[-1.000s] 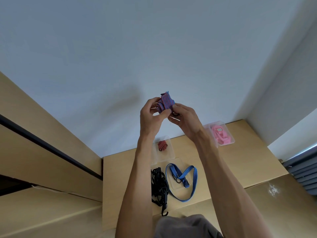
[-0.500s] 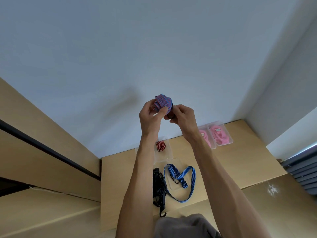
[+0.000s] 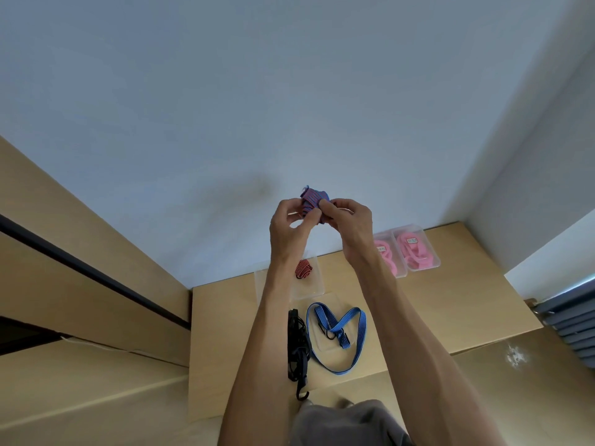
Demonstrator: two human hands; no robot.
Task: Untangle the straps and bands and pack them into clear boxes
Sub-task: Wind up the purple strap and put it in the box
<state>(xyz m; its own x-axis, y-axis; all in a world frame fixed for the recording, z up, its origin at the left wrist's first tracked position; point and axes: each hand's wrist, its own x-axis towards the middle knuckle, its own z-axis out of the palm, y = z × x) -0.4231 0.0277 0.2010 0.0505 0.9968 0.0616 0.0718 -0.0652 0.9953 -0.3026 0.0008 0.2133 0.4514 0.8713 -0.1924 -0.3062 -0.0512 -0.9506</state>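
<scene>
Both hands are raised above the table and pinch a rolled red-and-blue striped strap (image 3: 313, 199) between them. My left hand (image 3: 289, 226) holds its left side with thumb and fingers; my right hand (image 3: 349, 222) grips its right side. Below on the wooden table (image 3: 450, 310), a red striped band (image 3: 304, 269) lies bundled in a clear box (image 3: 306, 291). A blue striped strap (image 3: 351, 336) sprawls over another clear box (image 3: 331, 346), with a black strap (image 3: 297, 346) and its hook beside it.
Two clear boxes (image 3: 428, 252) holding pink bands (image 3: 415, 252) stand at the table's back right near the wall. A wooden panel with a dark slot (image 3: 96, 278) runs along the left. A grey slatted object (image 3: 573, 326) sits at the right edge.
Both hands stayed raised and kept working the red-and-blue strap, which has been rolled into a tighter bundle. The right hand shifted closer over it, uncovering the second pink box.
</scene>
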